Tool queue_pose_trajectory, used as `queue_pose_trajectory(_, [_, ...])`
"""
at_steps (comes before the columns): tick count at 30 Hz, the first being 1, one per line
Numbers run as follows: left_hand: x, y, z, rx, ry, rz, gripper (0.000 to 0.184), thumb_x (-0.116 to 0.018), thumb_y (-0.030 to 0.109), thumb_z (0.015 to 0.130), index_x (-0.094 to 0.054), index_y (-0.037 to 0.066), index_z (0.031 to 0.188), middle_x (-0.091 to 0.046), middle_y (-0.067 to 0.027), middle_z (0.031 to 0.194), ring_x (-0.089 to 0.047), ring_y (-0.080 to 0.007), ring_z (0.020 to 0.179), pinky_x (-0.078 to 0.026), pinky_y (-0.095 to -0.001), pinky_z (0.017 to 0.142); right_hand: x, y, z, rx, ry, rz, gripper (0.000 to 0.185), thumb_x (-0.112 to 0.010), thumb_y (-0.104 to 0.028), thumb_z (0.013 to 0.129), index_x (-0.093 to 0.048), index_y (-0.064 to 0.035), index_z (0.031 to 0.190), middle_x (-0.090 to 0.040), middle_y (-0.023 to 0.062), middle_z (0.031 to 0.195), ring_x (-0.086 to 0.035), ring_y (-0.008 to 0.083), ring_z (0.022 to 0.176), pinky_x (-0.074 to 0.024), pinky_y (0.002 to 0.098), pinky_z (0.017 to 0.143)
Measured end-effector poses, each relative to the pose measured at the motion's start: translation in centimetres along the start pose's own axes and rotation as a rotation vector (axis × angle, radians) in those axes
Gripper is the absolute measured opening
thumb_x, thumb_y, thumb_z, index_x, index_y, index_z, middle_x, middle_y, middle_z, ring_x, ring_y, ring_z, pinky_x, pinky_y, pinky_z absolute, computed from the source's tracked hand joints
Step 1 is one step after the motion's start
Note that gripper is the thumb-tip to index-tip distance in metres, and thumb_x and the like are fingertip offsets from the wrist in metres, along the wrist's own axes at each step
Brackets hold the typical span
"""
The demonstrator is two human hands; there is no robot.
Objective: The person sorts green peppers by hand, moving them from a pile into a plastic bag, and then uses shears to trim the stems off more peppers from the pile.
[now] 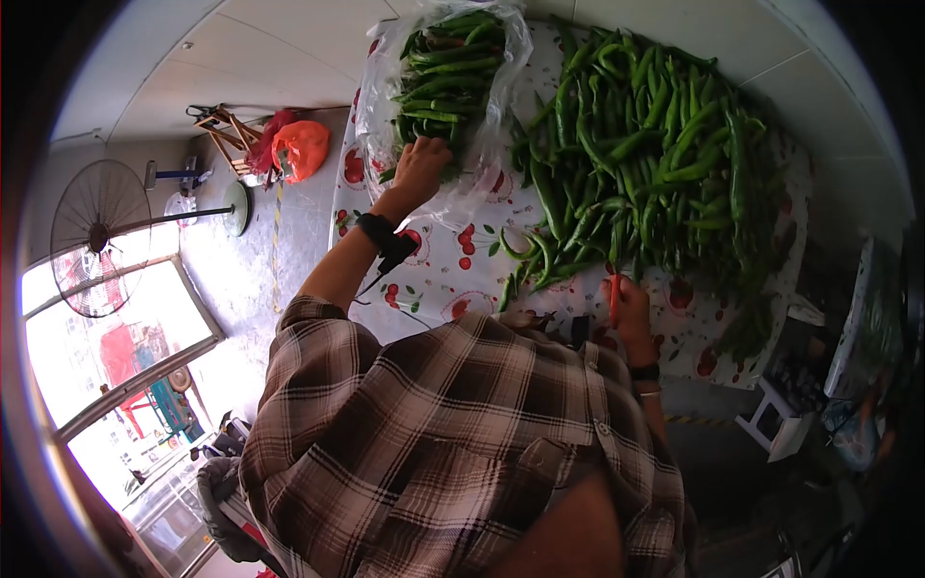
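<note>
The left hand [420, 171] reaches into an open clear plastic bag [514, 53] at the far left of the counter [482, 279], its fingers bent over the near end of the long green peppers [453, 67] stacked inside; whether they grip one, I cannot tell. The right hand [633, 308], at the near edge of the counter, has its fingers closed around a slender red object [615, 297] too small to identify surely. Just beyond it, a large loose heap of green peppers [655, 144] covers the right part of the counter, to the right of the bag, on a white fruit-print tablecloth [385, 323]. A black wristband [378, 231] circles the left wrist. On the left, an orange plastic bag [301, 151] sits by the wall, near a pedestal fan [99, 236]
</note>
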State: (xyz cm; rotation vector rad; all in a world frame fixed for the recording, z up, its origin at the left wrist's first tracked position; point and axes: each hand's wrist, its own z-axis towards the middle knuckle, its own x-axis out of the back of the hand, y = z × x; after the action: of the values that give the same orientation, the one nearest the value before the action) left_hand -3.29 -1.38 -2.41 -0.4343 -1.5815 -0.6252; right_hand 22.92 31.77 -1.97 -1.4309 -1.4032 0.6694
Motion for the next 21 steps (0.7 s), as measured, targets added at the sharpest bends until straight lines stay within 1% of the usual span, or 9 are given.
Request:
queue_pose_trajectory(3, [0.2, -0.5, -0.3, 0.029, 0.110, -0.145, 0.034, -0.058, 0.000, 0.063, -0.062, 0.012, 0.095, -0.057, -0.0041, 0.102, -0.047, -0.0270, 0.105, -0.038, -0.0384, 0.091, -1.1, -1.5, 1.2, -0.128, -0.153, 0.122, 0.023, -0.066, -0.022, 0.083, -0.060, -0.0008, 0.090, -0.060, 0.0036, 0.070, -0.054, 0.0077, 0.064, -0.0426, 0.0245, 0.059])
queue_pose_trajectory(5, [0.9, -0.6, -0.6, 0.067, 0.169, -0.239, 0.034, -0.059, 0.000, 0.063, -0.062, 0.011, 0.095, -0.058, -0.0050, 0.101, -0.047, -0.0284, 0.106, -0.037, -0.0393, 0.093, -2.4, -3.4, 2.3, 0.064, -0.267, -0.306, 0.030, -0.061, -0.014, 0.086, -0.057, 0.0000, 0.112, -0.058, 0.0008, 0.077, -0.054, 0.0070, 0.067, -0.0441, 0.0230, 0.062])
queue_pose_trajectory(6, [1.3, -0.7, -0.7, 0.088, 0.182, -0.298, 0.033, -0.059, 0.000, 0.064, -0.061, 0.010, 0.095, -0.059, -0.0057, 0.101, -0.047, -0.0296, 0.107, -0.037, -0.0400, 0.095, -3.2, -4.8, 2.5, 0.037, -0.315, -0.236, 0.038, -0.063, -0.019, 0.086, -0.054, -0.0003, 0.117, -0.060, 0.0036, 0.082, -0.057, 0.0093, 0.072, -0.0464, 0.0245, 0.067])
queue_pose_trajectory(7, [1.5, -0.9, -0.8, 0.110, 0.197, -0.357, 0.032, -0.059, 0.000, 0.064, -0.060, 0.010, 0.094, -0.060, -0.0064, 0.100, -0.046, -0.0308, 0.107, -0.036, -0.0407, 0.096, -4.1, -4.7, 3.1, 0.042, -0.319, -0.239, 0.038, -0.063, -0.019, 0.086, -0.054, -0.0003, 0.117, -0.060, 0.0036, 0.082, -0.057, 0.0093, 0.072, -0.0464, 0.0245, 0.067])
queue_pose_trajectory(9, [1.6, -1.0, -1.0, 0.115, 0.208, -0.384, 0.032, -0.060, 0.000, 0.065, -0.060, 0.010, 0.095, -0.060, -0.0067, 0.099, -0.047, -0.0309, 0.107, -0.036, -0.0404, 0.096, -5.9, -4.0, 4.4, 0.249, -0.327, -0.357, 0.039, -0.065, -0.024, 0.085, -0.055, -0.0007, 0.115, -0.062, 0.0057, 0.084, -0.058, 0.0114, 0.074, -0.0467, 0.0263, 0.068])
queue_pose_trajectory(11, [1.6, -1.2, -1.3, 0.115, 0.217, -0.414, 0.032, -0.061, 0.001, 0.065, -0.060, 0.009, 0.096, -0.060, -0.0070, 0.099, -0.047, -0.0311, 0.107, -0.036, -0.0401, 0.097, -7.1, -7.0, 5.3, 0.193, -0.376, -0.298, 0.037, -0.066, -0.028, 0.084, -0.057, -0.0021, 0.110, -0.063, 0.0095, 0.085, -0.061, 0.0169, 0.075, -0.0469, 0.0285, 0.069])
queue_pose_trajectory(13, [1.5, -1.3, -1.5, 0.092, 0.226, -0.415, 0.033, -0.061, 0.001, 0.065, -0.059, 0.010, 0.097, -0.060, -0.0069, 0.099, -0.047, -0.0308, 0.107, -0.037, -0.0396, 0.096, -7.8, -9.1, 6.4, 0.033, -0.518, -0.412, 0.046, -0.065, -0.041, 0.081, -0.058, -0.0009, 0.104, -0.065, 0.0157, 0.089, -0.063, 0.0319, 0.083, -0.0487, 0.0360, 0.071])
queue_pose_trajectory(16, [1.3, -1.2, -1.6, 0.083, 0.257, -0.438, 0.034, -0.062, 0.002, 0.065, -0.060, 0.010, 0.098, -0.060, -0.0068, 0.099, -0.047, -0.0308, 0.106, -0.038, -0.0393, 0.095, -9.6, -7.5, 8.1, 0.192, -0.432, -0.486, 0.042, -0.062, -0.042, 0.082, -0.059, -0.0023, 0.095, -0.065, 0.0158, 0.086, -0.063, 0.0340, 0.081, -0.0486, 0.0389, 0.069])
queue_pose_trajectory(21, [1.0, -1.1, -1.6, 0.083, 0.253, -0.458, 0.034, -0.062, 0.003, 0.064, -0.061, 0.010, 0.097, -0.060, -0.0061, 0.098, -0.048, -0.0305, 0.105, -0.039, -0.0393, 0.094, -12.0, -6.7, 10.2, 0.171, -0.450, -0.536, 0.041, -0.057, -0.043, 0.085, -0.060, -0.0032, 0.092, -0.065, 0.0169, 0.086, -0.063, 0.0345, 0.080, -0.0483, 0.0408, 0.069])
